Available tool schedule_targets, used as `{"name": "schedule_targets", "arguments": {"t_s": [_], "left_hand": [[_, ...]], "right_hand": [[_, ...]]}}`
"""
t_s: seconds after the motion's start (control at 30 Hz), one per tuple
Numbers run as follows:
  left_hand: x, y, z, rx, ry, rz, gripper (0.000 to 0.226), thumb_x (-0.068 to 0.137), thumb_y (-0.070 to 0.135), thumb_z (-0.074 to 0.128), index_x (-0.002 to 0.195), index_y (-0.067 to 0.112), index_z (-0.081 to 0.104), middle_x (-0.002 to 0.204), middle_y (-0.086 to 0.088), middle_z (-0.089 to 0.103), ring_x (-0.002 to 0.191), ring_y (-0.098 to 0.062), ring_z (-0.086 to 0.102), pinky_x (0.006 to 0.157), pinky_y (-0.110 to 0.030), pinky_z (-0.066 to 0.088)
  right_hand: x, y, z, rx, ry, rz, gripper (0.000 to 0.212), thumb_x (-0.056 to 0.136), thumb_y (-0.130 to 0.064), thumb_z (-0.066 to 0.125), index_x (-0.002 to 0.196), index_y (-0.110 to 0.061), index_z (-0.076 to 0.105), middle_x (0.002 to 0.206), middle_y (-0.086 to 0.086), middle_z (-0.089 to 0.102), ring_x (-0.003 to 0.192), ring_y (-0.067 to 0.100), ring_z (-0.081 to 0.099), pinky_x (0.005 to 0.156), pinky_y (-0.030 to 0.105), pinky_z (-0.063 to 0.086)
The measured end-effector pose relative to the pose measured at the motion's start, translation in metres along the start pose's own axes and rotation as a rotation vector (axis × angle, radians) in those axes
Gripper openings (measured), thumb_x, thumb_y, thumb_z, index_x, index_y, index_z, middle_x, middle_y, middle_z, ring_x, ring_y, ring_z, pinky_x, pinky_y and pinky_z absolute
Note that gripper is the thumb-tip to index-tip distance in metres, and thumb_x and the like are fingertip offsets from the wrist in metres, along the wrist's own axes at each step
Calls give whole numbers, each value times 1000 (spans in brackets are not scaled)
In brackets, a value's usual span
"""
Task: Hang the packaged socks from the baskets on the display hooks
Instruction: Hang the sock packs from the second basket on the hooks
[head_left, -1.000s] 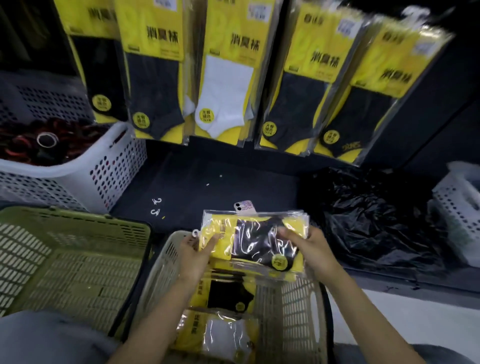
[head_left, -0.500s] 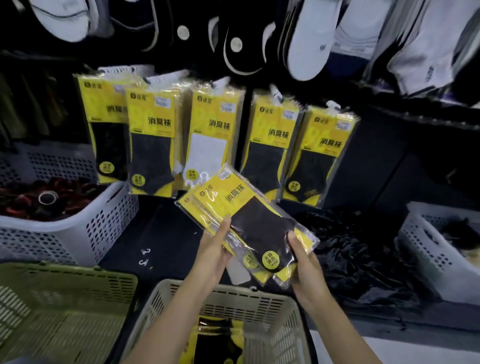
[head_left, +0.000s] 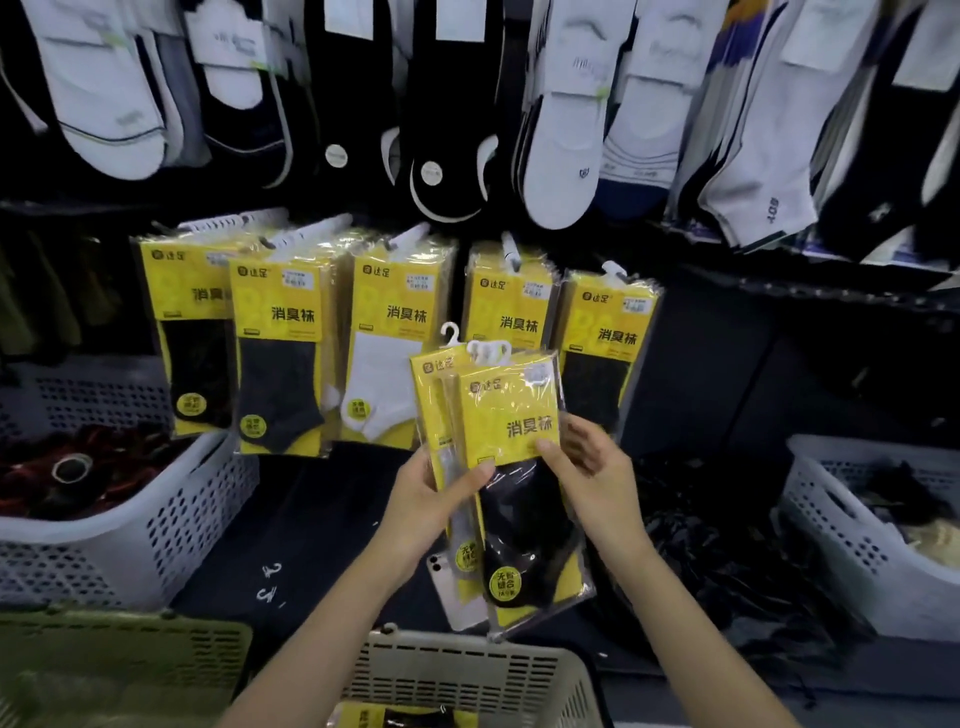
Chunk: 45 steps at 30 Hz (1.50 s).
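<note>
Glossy clear plastic sock packs (head_left: 511, 467); perforated plastic basket (head_left: 467, 675).

Mostly covered by the front one of the held packs (head_left: 511, 415): the pack behind it, showing only a left strip and a hanger tip. Half hidden behind both, a phone (head_left: 445, 584). Tucked behind the packs and out of sight, the fingers of the left hand (head_left: 418, 512), bar the thumb. Cut off by the lower edge: beige basket (head_left: 467, 670) and green basket (head_left: 114, 660). Cut off by the side edges: left white basket (head_left: 156, 525) and right white basket (head_left: 852, 551). Too small to read, the price stickers (head_left: 298, 280) on the hanging packs (head_left: 280, 364). Blurred and cropped at the top, the loose socks (head_left: 561, 140).
</note>
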<state>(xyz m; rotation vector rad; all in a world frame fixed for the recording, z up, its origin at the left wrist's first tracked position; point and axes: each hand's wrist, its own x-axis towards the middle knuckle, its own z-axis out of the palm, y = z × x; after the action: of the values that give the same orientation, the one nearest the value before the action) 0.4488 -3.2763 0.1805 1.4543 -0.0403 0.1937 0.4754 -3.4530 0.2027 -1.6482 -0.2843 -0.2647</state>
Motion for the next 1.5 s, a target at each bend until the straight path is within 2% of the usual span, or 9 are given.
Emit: {"name": "schedule_targets", "arguments": {"t_s": [0.27,0.43,0.57,0.67,0.83,0.97,1.07,1.17,1.5], "left_hand": [[14,7,13,6,15,40,33,65,35,78,96,29,66,88,20,73,84,4,68,60,-3,47],[29,19,14,67,51,78,31,72,53,62,99,37,62,88,34,68,84,20,59,62,0,43],[50,32,8,149,148,113,13,80,47,64,86,37,60,70,38,63,70,25,56,56,-3,39],[60,45,4,173,225,144,22,83,39,67,73,38,47,51,35,55,53,27,48,52,-1,31],[74,50,-6,184,237,133,43,71,61,62,84,22,50,83,0,50,63,-6,45,59,-16,35],[74,46,-9,195,220,153,55,64,66,60,89,18,54,86,-4,52,77,-14,47,60,-19,35],[76,45,-12,172,249,152,45,65,63,61,81,21,58,80,10,64,73,-10,58,64,-16,38],[79,45,-12,137,255,159,31,66,58,62,90,38,63,80,31,69,77,15,62,68,-13,40],[86,41,-10,139,288,168,21,70,52,62,86,38,62,72,37,65,71,21,58,55,0,41]], "right_hand": [[2,-1,-13,162,26,129,43,67,-41,74,94,-8,63,88,-4,75,88,8,70,84,23,53],[19,5,-39,197,114,169,21,88,-27,63,98,-9,67,104,4,73,105,18,66,104,38,44],[49,1,-67,242,299,177,18,92,-25,60,80,-12,58,103,11,67,110,28,60,108,49,39],[77,-4,-82,190,386,144,19,93,-24,60,77,-16,57,102,8,67,111,28,60,106,45,42],[113,-4,-78,92,309,55,13,91,-26,62,86,-14,64,87,-10,70,89,6,64,77,18,47],[130,11,-67,80,272,30,4,91,-22,62,93,-20,66,89,-10,71,82,-3,67,70,11,49],[149,20,-61,50,358,-7,4,90,-19,64,93,-16,66,83,-13,69,74,-7,65,63,4,46],[172,28,-56,19,410,-14,7,91,-21,64,94,-15,64,81,-11,67,78,-2,62,65,8,45],[222,51,-53,4,689,168,25,83,-24,73,99,-9,62,100,8,66,92,20,62,77,25,45]]}}
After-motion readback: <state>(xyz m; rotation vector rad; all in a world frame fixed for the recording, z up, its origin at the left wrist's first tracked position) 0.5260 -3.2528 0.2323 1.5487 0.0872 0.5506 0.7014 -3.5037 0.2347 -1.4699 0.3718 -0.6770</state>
